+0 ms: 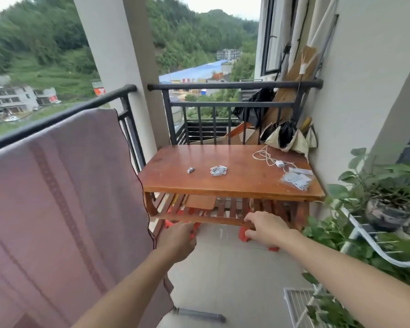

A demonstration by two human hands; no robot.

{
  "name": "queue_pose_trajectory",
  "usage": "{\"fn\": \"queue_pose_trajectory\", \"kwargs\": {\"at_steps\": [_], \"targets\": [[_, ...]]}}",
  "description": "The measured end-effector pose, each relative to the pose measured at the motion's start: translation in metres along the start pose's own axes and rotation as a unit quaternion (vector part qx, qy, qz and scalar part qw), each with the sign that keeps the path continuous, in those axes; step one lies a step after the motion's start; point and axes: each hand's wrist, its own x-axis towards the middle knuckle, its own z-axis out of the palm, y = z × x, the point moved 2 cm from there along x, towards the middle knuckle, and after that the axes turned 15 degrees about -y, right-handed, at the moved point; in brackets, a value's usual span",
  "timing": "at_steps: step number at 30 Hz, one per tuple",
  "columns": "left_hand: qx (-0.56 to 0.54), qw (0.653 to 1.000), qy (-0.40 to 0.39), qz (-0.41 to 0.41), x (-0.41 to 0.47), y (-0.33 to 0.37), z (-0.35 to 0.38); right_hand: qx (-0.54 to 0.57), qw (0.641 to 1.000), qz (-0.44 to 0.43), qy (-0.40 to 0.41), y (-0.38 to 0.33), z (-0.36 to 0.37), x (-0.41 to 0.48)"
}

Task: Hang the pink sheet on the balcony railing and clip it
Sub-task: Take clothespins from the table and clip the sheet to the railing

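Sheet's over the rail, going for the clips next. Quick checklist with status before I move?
1. Pink sheet draped over railing: ok.
2. Sheet clipped: not ok, no clip visible on it.
3. Clips available: ok, pile of clips and single clip lie on table.
4. Left hand and right hand free: ok, both hold nothing.
5. Sheet's hang on outer side: cannot tell, hidden.

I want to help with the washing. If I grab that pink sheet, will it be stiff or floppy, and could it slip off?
Probably floppy: the pink sheet drapes in soft folds over the railing. It could slip, since no clip shows on it.
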Motion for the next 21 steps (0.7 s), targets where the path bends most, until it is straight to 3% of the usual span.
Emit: {"fn": "queue_pose_trajectory", "kwargs": {"at_steps": [10,21], "targets": [[0.024,0.998,-0.050,0.024,0.219,-0.046,-0.049,0.031,0.998,0.045,-0.025,0.025,-0.091,0.195],[-0.004,0.994,-0.105,-0.011,0.366,-0.081,-0.044,0.012,0.994,0.026,-0.108,0.067,-0.124,0.389]]}}
